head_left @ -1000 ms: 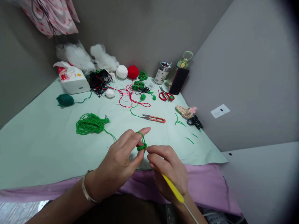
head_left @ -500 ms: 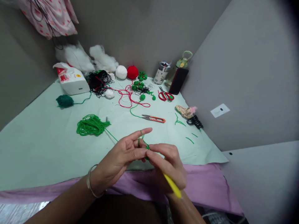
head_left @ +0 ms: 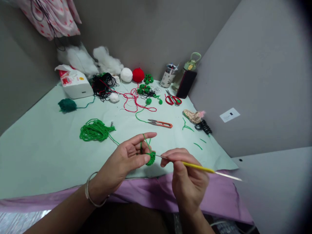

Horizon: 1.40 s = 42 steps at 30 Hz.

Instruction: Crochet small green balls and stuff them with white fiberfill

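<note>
Beyond hands [head_left: 126, 161]: snips [head_left: 160, 123], green yarn [head_left: 95, 130].

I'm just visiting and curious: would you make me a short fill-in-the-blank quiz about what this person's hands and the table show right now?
1. The right hand holds a crochet hook with a ____ handle.
2. The left hand pinches a small crocheted piece of ____ colour.
3. On the left wrist sits a ____.
4. The yarn strand from the left hand leads back to a loose ____ yarn pile on the table.

Missing words: yellow; green; bracelet; green
</note>
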Available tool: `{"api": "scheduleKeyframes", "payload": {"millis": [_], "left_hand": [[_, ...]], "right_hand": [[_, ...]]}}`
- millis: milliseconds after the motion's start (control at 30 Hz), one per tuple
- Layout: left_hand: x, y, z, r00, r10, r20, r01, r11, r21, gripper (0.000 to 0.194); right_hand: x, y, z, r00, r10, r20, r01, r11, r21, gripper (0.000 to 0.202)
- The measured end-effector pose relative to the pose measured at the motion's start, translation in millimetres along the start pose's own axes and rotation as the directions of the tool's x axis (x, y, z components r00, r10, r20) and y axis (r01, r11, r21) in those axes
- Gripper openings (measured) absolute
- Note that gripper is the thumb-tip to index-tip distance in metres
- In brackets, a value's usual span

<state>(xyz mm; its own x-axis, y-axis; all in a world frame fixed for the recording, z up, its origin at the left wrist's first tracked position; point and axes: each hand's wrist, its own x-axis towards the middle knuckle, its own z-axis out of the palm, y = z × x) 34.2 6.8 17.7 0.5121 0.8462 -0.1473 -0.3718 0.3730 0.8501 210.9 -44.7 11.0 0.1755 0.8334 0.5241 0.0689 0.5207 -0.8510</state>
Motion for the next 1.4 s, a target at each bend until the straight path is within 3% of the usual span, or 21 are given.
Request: {"api": "scheduleKeyframes", "payload": {"millis": [133, 267, 367, 567, 733, 933, 1100, 1267, 1400], "left_hand": [[-5, 4, -6.1, 0.998, 0.057, -0.001, -0.056, 0.978, 0.203, 0.054], [-8, 9, -9.0, 0.994, 0.097, 0.048, -0.107, 0.945, 0.310, 0.050], [-5, 5, -7.2, 0.995, 0.049, 0.092, -0.071, 0.966, 0.248, 0.054], [-2, -5, -1.6, 0.996, -0.027, 0.080, 0.019, 0.995, 0.097, 0.050], [-1, -3, 2.3, 0.999, -0.026, 0.035, 0.025, 1.000, 0.005, 0.074], [0, -5, 2.2, 0.996, 0.005, 0.089, 0.003, 0.996, -0.089, 0.081], [0, -2, -0.4, 0.993, -0.039, 0.111, 0.050, 0.994, -0.095, 0.077], [0, 5, 0.5, 0.979, -0.073, 0.189, 0.113, 0.971, -0.211, 0.055], [1, -2, 1.8, 0.993, -0.026, 0.111, 0.040, 0.991, -0.130, 0.059]], "right_hand": [[0, -8, -5, 0.995, -0.070, 0.068, 0.078, 0.990, -0.116, 0.022], [6, -9, -4, 0.998, 0.056, 0.041, -0.060, 0.993, 0.099, 0.020], [9, -1, 4, 0.990, 0.115, 0.079, -0.129, 0.970, 0.205, 0.018], [7, 13, 15, 0.999, 0.015, 0.037, -0.017, 0.998, 0.055, 0.015], [7, 8, 13, 0.998, -0.007, 0.057, 0.008, 1.000, -0.017, 0.016], [7, 12, 11, 0.995, 0.080, 0.054, -0.089, 0.980, 0.176, 0.016], [12, 12, 11, 0.994, 0.099, 0.046, -0.107, 0.963, 0.249, 0.015], [21, 9, 2, 0.976, 0.215, 0.043, -0.218, 0.932, 0.290, 0.018], [20, 11, 4, 0.967, 0.230, 0.110, -0.255, 0.894, 0.369, 0.018]]}}
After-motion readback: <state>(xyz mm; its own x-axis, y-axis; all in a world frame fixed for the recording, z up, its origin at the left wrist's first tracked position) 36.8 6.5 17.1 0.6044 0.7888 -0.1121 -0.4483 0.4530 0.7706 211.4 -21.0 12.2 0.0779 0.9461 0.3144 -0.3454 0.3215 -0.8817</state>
